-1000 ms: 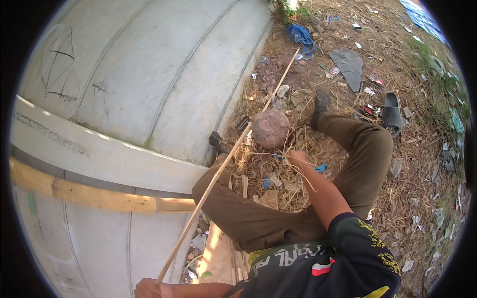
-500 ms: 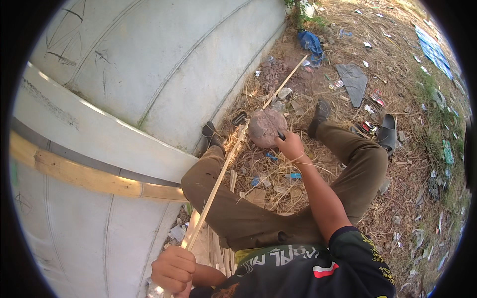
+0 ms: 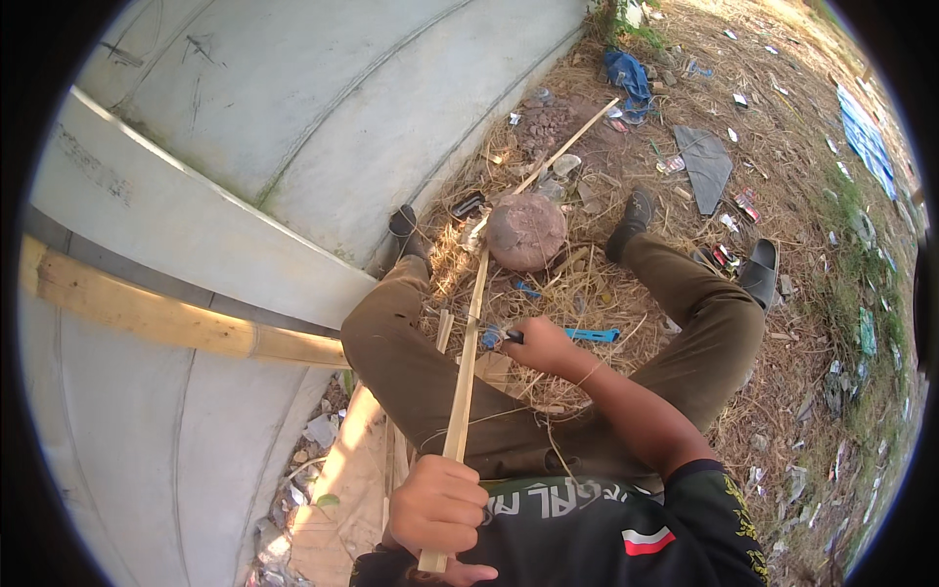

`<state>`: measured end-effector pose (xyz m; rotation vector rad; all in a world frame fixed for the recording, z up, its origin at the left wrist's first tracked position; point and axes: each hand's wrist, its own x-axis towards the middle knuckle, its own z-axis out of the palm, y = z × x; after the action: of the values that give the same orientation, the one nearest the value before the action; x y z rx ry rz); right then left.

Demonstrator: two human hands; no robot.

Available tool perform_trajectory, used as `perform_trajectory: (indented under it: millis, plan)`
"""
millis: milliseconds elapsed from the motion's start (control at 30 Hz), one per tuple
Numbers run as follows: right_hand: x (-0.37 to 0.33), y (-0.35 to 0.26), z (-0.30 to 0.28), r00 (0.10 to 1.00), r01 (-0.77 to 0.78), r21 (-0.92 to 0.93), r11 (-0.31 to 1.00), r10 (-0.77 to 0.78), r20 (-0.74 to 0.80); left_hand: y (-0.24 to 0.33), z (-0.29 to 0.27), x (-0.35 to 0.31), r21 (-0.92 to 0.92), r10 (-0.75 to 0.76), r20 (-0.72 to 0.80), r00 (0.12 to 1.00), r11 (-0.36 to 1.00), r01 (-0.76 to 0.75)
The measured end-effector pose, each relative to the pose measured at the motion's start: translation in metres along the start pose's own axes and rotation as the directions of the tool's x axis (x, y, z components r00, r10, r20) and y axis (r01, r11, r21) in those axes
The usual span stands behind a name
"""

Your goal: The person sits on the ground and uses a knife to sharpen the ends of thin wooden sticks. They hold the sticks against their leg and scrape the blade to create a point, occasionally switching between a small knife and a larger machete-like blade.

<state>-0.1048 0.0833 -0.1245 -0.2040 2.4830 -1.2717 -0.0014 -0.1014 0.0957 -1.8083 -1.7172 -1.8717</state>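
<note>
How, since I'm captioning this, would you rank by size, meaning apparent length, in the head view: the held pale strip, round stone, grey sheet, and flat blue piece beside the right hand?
1. Pale strip
2. Grey sheet and round stone: too alike to rank
3. Flat blue piece

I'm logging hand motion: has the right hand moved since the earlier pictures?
Yes: against the round stone, the right hand has moved away, toward the dark shirt.

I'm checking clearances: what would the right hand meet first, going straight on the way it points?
Probably the pale strip, just left of the right hand and its dark-handled tool, though depth is hard to judge.
</note>
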Motion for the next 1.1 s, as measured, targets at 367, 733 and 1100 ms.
perform_trajectory:
  millis: [367,733,1100]
  plan:
    - [-0.016,-0.022,-0.001,0.970,0.185,0.039,0.982,-0.176,-0.166,0.062,-0.017,-0.015,-0.101,0.133,0.234,0.963,0.989,-0.112]
    - [-0.022,-0.025,-0.018,0.984,0.122,-0.120,0.985,-0.136,-0.114,0.074,-0.009,-0.009,-0.202,0.113,0.030,0.993,0.974,-0.105]
    - [-0.021,-0.025,-0.024,0.989,0.081,-0.158,0.984,-0.100,-0.114,0.060,-0.028,-0.033,-0.015,0.282,-0.395,0.874,0.949,-0.313]
